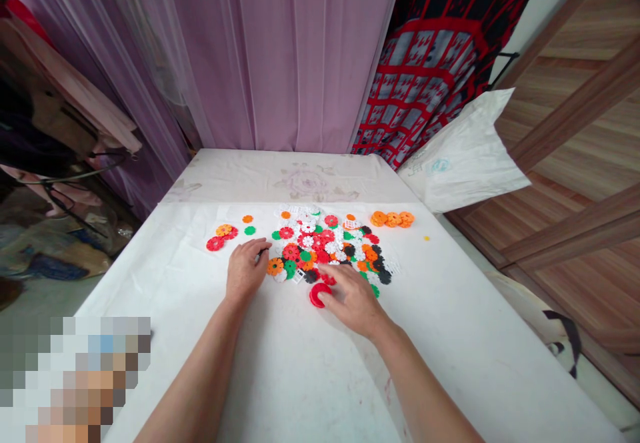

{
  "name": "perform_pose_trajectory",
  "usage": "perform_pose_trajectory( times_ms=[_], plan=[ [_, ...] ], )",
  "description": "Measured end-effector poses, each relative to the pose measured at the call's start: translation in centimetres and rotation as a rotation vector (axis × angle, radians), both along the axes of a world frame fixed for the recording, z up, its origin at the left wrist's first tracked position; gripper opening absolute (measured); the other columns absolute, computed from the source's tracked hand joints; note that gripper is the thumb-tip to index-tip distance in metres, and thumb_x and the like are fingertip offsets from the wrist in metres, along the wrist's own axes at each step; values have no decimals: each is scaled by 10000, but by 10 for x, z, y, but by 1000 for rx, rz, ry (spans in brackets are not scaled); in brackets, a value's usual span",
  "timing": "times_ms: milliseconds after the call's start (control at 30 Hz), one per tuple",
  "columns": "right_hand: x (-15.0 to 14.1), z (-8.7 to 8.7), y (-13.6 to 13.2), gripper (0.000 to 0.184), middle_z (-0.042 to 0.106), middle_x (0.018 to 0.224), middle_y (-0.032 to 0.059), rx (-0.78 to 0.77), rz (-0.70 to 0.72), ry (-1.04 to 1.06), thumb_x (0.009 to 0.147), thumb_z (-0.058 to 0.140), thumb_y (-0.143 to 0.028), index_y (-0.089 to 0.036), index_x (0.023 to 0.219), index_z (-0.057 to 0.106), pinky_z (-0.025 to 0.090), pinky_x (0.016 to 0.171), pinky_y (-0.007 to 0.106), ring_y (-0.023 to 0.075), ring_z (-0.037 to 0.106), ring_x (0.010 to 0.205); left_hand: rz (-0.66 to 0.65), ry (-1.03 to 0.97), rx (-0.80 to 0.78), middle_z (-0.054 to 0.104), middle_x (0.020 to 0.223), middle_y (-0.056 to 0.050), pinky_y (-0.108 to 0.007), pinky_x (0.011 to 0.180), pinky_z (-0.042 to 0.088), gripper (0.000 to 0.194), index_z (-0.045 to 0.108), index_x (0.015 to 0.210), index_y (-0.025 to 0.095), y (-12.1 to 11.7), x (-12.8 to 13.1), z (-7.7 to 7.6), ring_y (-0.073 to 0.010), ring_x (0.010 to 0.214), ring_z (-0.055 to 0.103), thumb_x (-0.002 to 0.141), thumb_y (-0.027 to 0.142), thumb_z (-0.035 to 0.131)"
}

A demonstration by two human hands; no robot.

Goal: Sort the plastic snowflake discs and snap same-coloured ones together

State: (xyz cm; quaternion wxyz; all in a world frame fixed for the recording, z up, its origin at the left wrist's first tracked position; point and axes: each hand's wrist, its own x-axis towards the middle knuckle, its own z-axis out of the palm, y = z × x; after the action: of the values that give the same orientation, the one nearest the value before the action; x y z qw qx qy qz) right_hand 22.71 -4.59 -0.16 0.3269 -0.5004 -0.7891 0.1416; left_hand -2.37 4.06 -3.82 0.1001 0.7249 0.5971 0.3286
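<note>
A loose heap of small plastic snowflake-shaped interlocking discs (320, 246) in red, white, green, orange and black lies in the middle of the white table. My left hand (246, 271) rests at the heap's left edge, fingers nearly together, with its fingertips beside a dark disc. My right hand (354, 298) reaches over the heap's near edge with its fingers apart. Right by its thumb side lies a thick red disc (320, 295), partly hidden under the hand. Neither hand shows a piece held.
Small groups of discs lie apart, including an orange row (393, 219) and a red pair (216, 243). The white-covered table (300, 376) ends against a purple curtain (280, 56). A white sack (463, 156) and red patterned cloth (430, 83) stand at the back right.
</note>
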Motion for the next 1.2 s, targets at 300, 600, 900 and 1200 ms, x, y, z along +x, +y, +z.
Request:
perform_pose_trajectory(
  times_ms=[300,600,900,1200],
  plan=[
    [-39,8,82,236,736,1089,29,-8,158,-194,824,624,-115,-249,983,736,478,958,375,197,644,1037,8,-24,4,727,1154,-66,-427,979,474,306,722,982,231,0,0,-1,-241,1066,660,854,249,445],
    [-47,14,98,278,733,1092,24,-108,256,-316,785,631,-95,-259,988,727,461,974,359,206,635,1070,7,-12,-9,726,1156,-60,-434,981,469,287,724,991,244,-2,1,1,-242,1077,656,856,240,470],
    [-27,14,102,491,685,1203,84,-249,96,-291,747,671,-168,-218,1234,640,481,963,375,242,615,1121,0,1,-19,725,1161,-59,-416,979,465,269,718,982,236,-3,2,4,-239,1088,654,866,243,476],
    [-23,15,112,342,730,1087,49,-284,84,-329,741,683,-205,-247,1080,712,503,872,319,226,656,1017,-5,8,-23,722,1169,-63,-430,984,459,278,716,990,238,-2,1,3,-242,1097,650,868,256,467]
  ],
)
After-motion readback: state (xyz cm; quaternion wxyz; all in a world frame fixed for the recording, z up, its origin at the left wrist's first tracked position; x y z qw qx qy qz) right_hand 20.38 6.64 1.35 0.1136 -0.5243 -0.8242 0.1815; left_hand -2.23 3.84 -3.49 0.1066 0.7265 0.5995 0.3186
